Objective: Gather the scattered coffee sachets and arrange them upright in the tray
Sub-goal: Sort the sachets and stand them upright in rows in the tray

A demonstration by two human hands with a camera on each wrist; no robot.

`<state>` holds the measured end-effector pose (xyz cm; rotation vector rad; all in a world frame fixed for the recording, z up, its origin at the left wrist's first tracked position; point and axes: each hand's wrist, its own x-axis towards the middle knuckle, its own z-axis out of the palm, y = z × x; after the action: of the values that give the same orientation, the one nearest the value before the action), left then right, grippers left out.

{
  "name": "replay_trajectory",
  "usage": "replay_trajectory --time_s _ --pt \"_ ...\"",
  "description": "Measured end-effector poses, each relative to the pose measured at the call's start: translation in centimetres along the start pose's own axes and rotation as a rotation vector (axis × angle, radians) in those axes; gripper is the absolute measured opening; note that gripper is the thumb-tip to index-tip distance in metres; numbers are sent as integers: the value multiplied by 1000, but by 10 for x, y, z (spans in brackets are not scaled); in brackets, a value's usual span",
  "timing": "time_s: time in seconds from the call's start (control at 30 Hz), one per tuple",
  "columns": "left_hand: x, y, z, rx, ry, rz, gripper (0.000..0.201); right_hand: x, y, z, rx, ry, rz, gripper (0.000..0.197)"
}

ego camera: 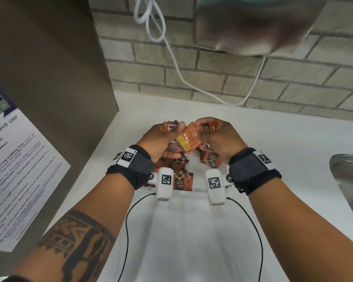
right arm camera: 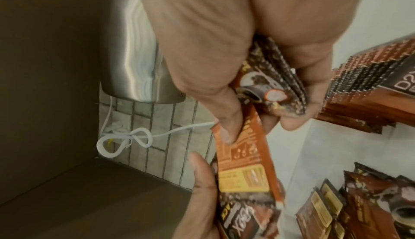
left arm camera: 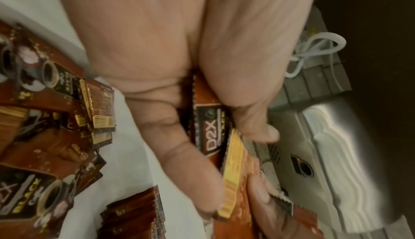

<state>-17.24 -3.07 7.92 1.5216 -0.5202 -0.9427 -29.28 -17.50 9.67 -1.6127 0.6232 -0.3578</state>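
Note:
Both hands hover over a heap of brown coffee sachets (ego camera: 179,171) lying loose on the white counter (ego camera: 273,149). My left hand (ego camera: 163,137) grips a few sachets; one marked D2X (left arm camera: 210,132) is clamped between its thumb and fingers. My right hand (ego camera: 216,137) holds a small bundle of sachets (right arm camera: 269,86) in its curled fingers. An orange sachet with a yellow label (ego camera: 189,140) stands between the two hands, with the right thumb (right arm camera: 226,132) pressing on it and the left thumb (right arm camera: 202,180) beside it. More sachets (right arm camera: 370,86) stand packed on edge at the right wrist view's upper right. No tray can be made out.
A steel sink (ego camera: 346,180) is set into the counter at the right. A steel dispenser (ego camera: 243,27) hangs on the brick wall behind, with a white cable (ego camera: 171,58) looping down to the counter. A brown panel with a printed notice (ego camera: 18,169) closes off the left side.

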Motion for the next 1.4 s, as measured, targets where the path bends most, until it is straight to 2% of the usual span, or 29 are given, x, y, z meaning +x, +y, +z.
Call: replay_trajectory --time_s 0.07,0.13,0.2,0.27,0.37,0.47,0.57,0.63,0.7,0.83,0.93,1.0,1.13,1.23,1.3,1.4 --pt "3 0 -2 -103 36 -90 48 0 -3 0 26 95 -90 17" --pt "5 -1 -4 -192 62 -130 43 0 -4 1 -6 209 -256 17" --pt "6 -1 -5 -273 39 -120 44 -3 -4 5 -97 213 -379 10" --pt "6 1 -4 -310 2 -73 44 -5 1 11 -231 156 -418 11" --pt "9 1 -4 -285 56 38 30 -6 10 13 -268 58 -328 24" --pt "12 1 -9 -231 117 109 24 -2 12 5 -98 49 -206 39" --pt "12 3 -11 -190 122 126 30 2 10 -3 78 123 -78 51" --pt "11 3 -9 -159 93 139 36 3 9 -3 182 61 -3 54" --pt "10 3 -5 -140 55 147 38 3 8 -1 238 -29 3 50" --pt "9 3 -1 -117 16 125 36 5 8 -2 214 -84 -43 42" --pt "10 4 -2 -16 68 137 29 5 6 -3 52 -170 -10 50" --pt "11 5 -3 14 52 127 27 6 5 -2 4 -209 25 54" --pt "10 6 -8 -35 42 61 27 7 5 -1 73 -72 -37 47" --pt "9 4 -10 -25 44 -4 29 8 3 1 299 65 -51 41" --pt "9 2 -9 -159 107 -26 27 8 0 -1 337 133 -32 39" --pt "11 5 -7 -504 215 -70 34 5 5 0 268 36 34 49"
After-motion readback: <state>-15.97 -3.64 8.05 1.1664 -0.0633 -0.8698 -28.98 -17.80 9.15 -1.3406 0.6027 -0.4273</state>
